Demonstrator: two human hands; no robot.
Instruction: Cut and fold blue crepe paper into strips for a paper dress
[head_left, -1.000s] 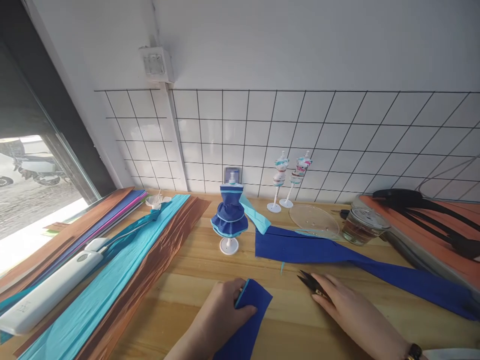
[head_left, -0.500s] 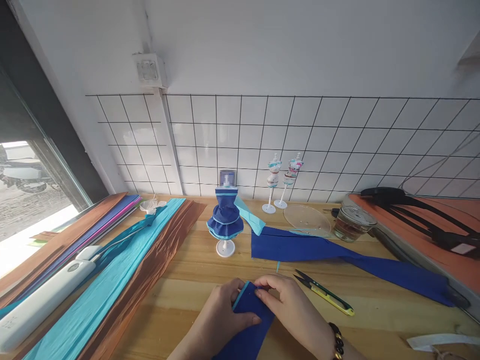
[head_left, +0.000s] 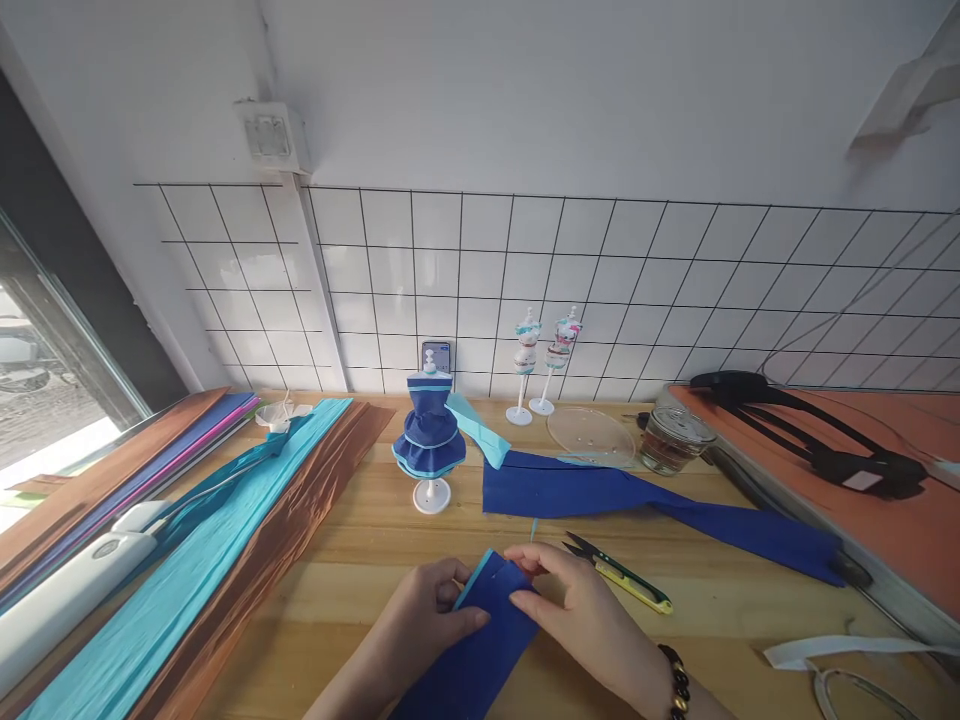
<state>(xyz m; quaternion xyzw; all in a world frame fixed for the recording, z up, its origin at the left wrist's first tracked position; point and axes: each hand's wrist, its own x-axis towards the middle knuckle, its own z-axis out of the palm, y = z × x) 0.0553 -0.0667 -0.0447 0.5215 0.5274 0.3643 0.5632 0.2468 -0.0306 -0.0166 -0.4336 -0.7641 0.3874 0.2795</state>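
A blue strip of cloth or paper with a light blue edge lies between my hands at the bottom centre. My left hand grips its left side, thumb on top and fingers behind. At its upper right corner, my right hand pinches the material between thumb and fingers. Beyond them stands a small dress form in a tiered blue dress with light blue trim. Thread snips with a yellow and black handle lie just right of my right hand.
A long blue strip lies behind the snips. Two small mannequins, a clear disc and a glass jar stand or lie near the tiled wall. Turquoise and brown strips cover the left. A white strip is at lower right.
The view has shifted, so the things on the table appear further left. The blue piece's top has spread a little wider between my hands, and my left thumb has moved left on it.
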